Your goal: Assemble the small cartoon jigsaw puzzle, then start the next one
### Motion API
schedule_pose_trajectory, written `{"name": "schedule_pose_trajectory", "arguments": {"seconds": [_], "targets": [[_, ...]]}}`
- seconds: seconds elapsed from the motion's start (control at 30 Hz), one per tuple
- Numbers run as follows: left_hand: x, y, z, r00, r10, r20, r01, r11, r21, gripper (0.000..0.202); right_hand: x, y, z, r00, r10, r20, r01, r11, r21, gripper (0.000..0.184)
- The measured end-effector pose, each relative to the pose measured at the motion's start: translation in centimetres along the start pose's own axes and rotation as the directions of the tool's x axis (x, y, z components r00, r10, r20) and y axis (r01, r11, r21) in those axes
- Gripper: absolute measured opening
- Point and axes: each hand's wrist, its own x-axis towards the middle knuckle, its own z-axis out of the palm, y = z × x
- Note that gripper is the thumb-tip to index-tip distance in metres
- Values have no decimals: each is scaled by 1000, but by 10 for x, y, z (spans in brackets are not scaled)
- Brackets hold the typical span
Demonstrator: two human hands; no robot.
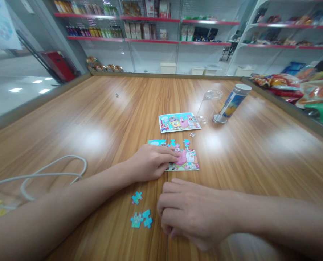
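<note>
A partly joined jigsaw puzzle with cartoon characters lies mid-table; gaps show along its top edge. My left hand rests flat over its left part, fingers stretched to the right and covering many pieces. Nearer to me, my right hand is closed, knuckles up, on or just above the table. Its fingertips are tucked under, so whatever they hold, if anything, is hidden. To its left lie loose blue puzzle pieces: one alone, and a pair touching or nearly so.
Behind the puzzle lies a picture card, with a loose piece below it. A clear plastic jar and a blue canister stand to the right. Another small piece sits far left. A white cable loops at left.
</note>
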Motion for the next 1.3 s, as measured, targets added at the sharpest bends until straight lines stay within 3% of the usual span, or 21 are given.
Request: {"name": "schedule_pose_trajectory", "arguments": {"seconds": [0.27, 0.57, 0.73, 0.83, 0.93, 1.0, 1.03, 1.07, 1.13, 1.17, 1.2, 1.27, 1.3], "targets": [[0, 1, -2, 1000, 0, 3, 0, 1000, 1, 38, -1, -2, -3, 999, -6, 43, 7, 1000, -19, 27], [2, 0, -2, 1000, 16, -8, -16, 1000, 2, 37, 0, -2, -9, 997, 78, -6, -77, 967, -244, 23], [1, 1, -1, 1000, 12, 1, -12, 1000, 13, 36, 0, -1, -8, 997, 73, 2, -71, 978, -196, 23], [0, 1, 0, 1000, 3, -3, -3, 1000, 6, 37, -1, -1, -6, 1000, -7, -7, 6, 992, -129, 14], [0, 1, -1, 1000, -9, 8, 9, 1000, -1, 38, -2, 5, -5, 989, -122, -87, 121, 993, -15, 11], [1, 1, -2, 999, -14, 34, 15, 1000, -9, 36, -5, 17, -9, 962, -71, -265, 97, 992, 84, 13], [1, 1, -2, 999, -20, 48, 20, 1000, -15, 35, -8, 27, -13, 921, 32, -387, 22, 991, 133, 13], [1, 1, -2, 998, -25, 56, 26, 999, -18, 36, -12, 38, -17, 847, 185, -498, -111, 978, 176, 10], [1, 1, -2, 998, -32, 54, 33, 999, -19, 40, -23, 63, -26, 628, 464, -625, -400, 881, 253, 8], [1, 1, -2, 999, -32, 44, 33, 999, -14, 42, -30, 75, -29, 507, 546, -667, -504, 815, 286, 10], [0, 1, -1, 999, -30, 33, 30, 1000, -8, 43, -36, 86, -32, 422, 591, -687, -569, 763, 307, 11], [-1, 0, 0, 1000, -21, 23, 21, 1000, 1, 42, -47, 102, -35, 335, 620, -709, -647, 699, 305, 13], [-1, 0, 1, 1000, -20, 22, 19, 1000, 5, 41, -51, 106, -35, 318, 622, -715, -663, 685, 301, 14]]}}
